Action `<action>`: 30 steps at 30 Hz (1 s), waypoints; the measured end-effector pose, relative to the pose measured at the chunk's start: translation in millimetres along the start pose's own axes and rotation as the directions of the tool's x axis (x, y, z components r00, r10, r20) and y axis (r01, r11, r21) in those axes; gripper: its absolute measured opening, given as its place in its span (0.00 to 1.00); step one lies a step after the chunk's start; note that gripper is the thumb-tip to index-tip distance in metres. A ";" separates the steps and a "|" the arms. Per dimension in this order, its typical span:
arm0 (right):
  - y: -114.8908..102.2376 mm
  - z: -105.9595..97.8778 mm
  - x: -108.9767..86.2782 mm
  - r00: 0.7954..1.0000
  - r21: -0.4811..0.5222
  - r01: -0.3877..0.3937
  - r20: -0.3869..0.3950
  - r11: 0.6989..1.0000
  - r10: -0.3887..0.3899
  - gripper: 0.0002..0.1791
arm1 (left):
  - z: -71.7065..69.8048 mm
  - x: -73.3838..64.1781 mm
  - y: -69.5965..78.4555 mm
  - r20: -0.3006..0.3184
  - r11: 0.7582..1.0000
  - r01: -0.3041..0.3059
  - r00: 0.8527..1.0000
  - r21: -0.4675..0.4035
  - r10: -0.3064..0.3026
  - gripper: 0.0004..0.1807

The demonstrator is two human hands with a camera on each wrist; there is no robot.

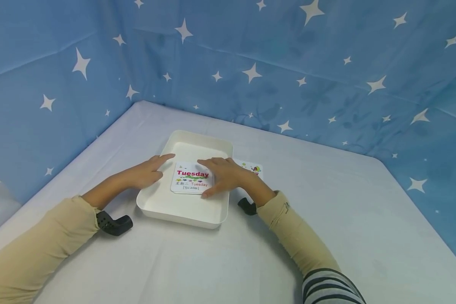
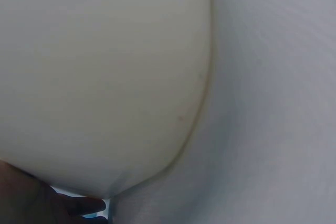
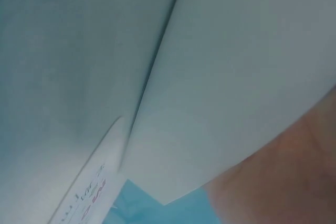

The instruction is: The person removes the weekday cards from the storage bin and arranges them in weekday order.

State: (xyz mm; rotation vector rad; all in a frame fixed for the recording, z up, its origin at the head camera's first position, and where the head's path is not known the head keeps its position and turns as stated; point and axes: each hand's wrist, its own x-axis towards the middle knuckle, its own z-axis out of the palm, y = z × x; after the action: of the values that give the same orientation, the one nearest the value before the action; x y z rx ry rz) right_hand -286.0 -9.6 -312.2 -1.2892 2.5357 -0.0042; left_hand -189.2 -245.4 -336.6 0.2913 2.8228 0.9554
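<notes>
A white card printed "Tuesday" [image 1: 191, 178] lies face up within a shallow white tray [image 1: 182, 217]. My right hand [image 1: 225, 173] reaches over the tray's right rim and holds the card across its right end, thumb at the lower edge and fingers at the upper edge. To the card's left, my left hand [image 1: 149, 172] is over the tray's left rim, index finger extended, apart from the card. Another printed card [image 1: 255, 168] lies outside the tray on the right, partly covered by my right hand and wrist. In the right wrist view, that outer card [image 3: 86, 198] sits beside the tray wall [image 3: 220, 77].
A white cloth [image 1: 346, 202] covers the table under the tray. Behind it hangs a blue curtain with white stars [image 1: 213, 50]. Black wrist devices are on both arms, the left one [image 1: 115, 224] near the tray's lower left corner.
</notes>
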 end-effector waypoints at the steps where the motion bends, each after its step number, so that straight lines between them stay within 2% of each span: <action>1: 0.1 -0.1 -0.2 1.000 -0.002 0.003 -0.002 1.000 -0.003 0.56 | -0.1 0.1 0.0 0.000 1.000 0.000 1.000 -0.001 0.000 0.33; 14: 3.5 0.8 -0.2 0.998 0.003 0.056 -0.042 0.998 -0.055 0.52 | -0.2 1.3 -1.6 -0.001 1.000 -0.009 1.000 0.001 0.009 0.33; 30: 8.6 1.8 -1.8 0.992 0.081 0.088 -0.100 0.993 -0.080 0.47 | -0.8 -1.0 0.2 0.004 1.000 -0.010 1.000 -0.014 0.010 0.33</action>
State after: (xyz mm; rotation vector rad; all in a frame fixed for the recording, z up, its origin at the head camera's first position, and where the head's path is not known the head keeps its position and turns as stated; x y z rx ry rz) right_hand -291.4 -2.8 -314.5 -1.3925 2.5284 -0.1949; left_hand -188.4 -245.9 -335.7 0.3060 2.8125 0.9755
